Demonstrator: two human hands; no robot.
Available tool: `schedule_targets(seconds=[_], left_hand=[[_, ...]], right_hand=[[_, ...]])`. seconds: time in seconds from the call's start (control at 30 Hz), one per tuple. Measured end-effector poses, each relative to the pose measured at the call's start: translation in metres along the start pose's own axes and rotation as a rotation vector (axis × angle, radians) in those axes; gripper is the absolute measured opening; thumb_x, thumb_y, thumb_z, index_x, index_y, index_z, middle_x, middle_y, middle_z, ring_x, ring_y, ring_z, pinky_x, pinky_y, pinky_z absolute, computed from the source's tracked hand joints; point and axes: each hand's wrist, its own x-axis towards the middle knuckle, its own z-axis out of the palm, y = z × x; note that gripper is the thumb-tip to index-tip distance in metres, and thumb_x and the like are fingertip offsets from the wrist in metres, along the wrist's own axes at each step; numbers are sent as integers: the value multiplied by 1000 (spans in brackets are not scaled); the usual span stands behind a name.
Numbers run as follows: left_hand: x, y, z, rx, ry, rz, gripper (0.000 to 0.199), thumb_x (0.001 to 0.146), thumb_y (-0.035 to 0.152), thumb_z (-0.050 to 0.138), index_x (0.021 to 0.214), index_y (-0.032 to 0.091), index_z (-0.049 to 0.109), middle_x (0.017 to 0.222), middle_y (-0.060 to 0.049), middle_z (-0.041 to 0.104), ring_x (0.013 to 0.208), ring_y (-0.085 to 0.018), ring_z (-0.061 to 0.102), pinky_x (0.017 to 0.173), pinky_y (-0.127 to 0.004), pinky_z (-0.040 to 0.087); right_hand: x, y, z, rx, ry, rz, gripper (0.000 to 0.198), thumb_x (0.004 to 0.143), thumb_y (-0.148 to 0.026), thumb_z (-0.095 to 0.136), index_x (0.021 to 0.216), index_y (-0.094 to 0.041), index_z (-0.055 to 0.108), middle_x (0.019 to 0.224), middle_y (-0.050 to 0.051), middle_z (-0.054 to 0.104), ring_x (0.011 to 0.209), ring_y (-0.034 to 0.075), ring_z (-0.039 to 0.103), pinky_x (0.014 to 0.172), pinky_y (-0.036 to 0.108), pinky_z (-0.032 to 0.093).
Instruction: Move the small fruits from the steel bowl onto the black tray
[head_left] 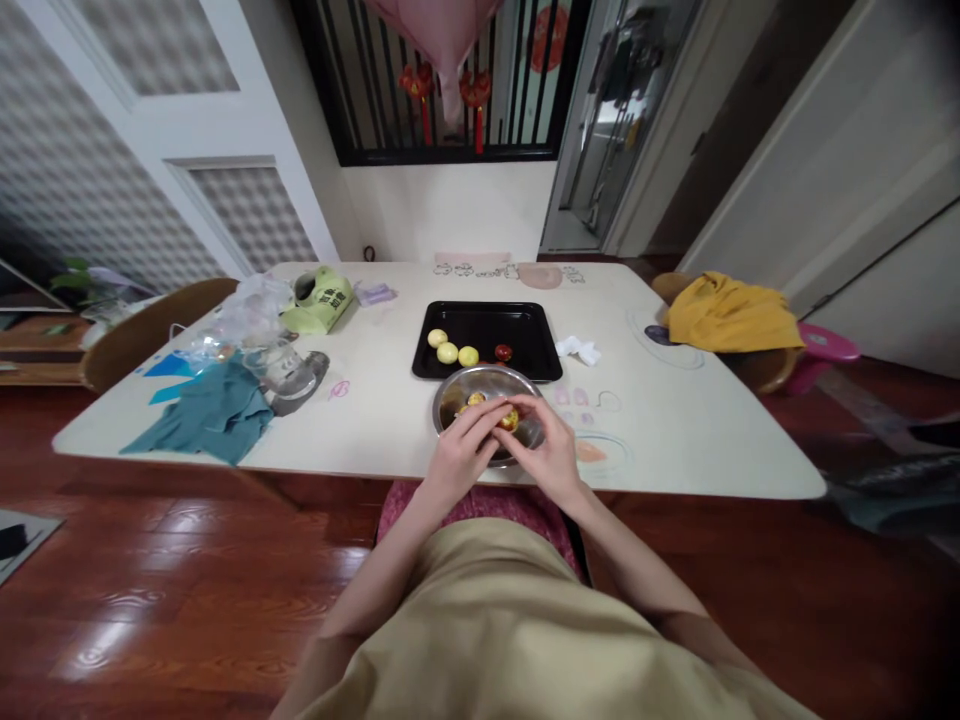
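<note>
A shiny metal bowl stands near the front edge of the table, its rim against the black tray. Above the bowl my two hands meet. My right hand has its thumb and fingers closed round a small round yellow-and-red mottled piece. My left hand presses its fingertips to the same piece from the other side, partly covering it. Another yellow mottled piece lies in the bowl; my fingers hide part of the inside. On the black tray rest several pale yellow round pieces and a dark red one.
At the left of the table lie a teal cloth, a clear plastic container, plastic bags and a green tissue pack. A crumpled white tissue sits right of the tray. Yellow cloth covers a chair at right.
</note>
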Motion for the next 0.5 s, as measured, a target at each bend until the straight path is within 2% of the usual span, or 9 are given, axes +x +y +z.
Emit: schedule_targets(seconds=[0.13, 0.23, 0.3, 0.4, 0.5], left_hand=[[-1, -20, -10, 12, 73, -19, 34, 104, 27, 63, 138, 23, 66, 136, -12, 71, 126, -24, 70, 111, -43, 59], [-9, -44, -15, 26, 190, -4, 25, 109, 26, 53, 124, 21, 72, 124, -11, 75, 123, -24, 70, 107, -45, 58], [-17, -55, -14, 25, 240, -7, 31, 111, 26, 45, 118, 19, 74, 118, -11, 76, 121, -25, 70, 105, -47, 58], [-25, -63, -11, 25, 227, -9, 40, 113, 29, 36, 115, 18, 74, 117, -12, 76, 123, -26, 68, 105, -50, 57], [-27, -62, -7, 28, 133, 45, 40, 112, 29, 36, 118, 18, 74, 121, -13, 75, 126, -28, 66, 106, -50, 56]], right_hand=[[8, 10, -15, -27, -51, 38, 32, 96, -38, 73, 123, -23, 68, 120, 10, 75, 106, 26, 73, 98, 42, 61], [13, 18, -27, -51, -156, 47, 31, 96, -38, 74, 124, -25, 69, 122, 9, 75, 110, 28, 72, 101, 45, 60], [13, 22, -29, -62, -237, 39, 29, 96, -35, 74, 123, -25, 70, 120, 9, 76, 110, 28, 72, 102, 46, 60], [13, 26, -26, -70, -364, 15, 27, 96, -30, 73, 123, -26, 71, 120, 9, 76, 112, 29, 72, 103, 48, 59], [14, 28, -19, -98, -487, -11, 28, 94, -23, 75, 121, -25, 72, 118, 9, 77, 113, 30, 71, 103, 50, 58]])
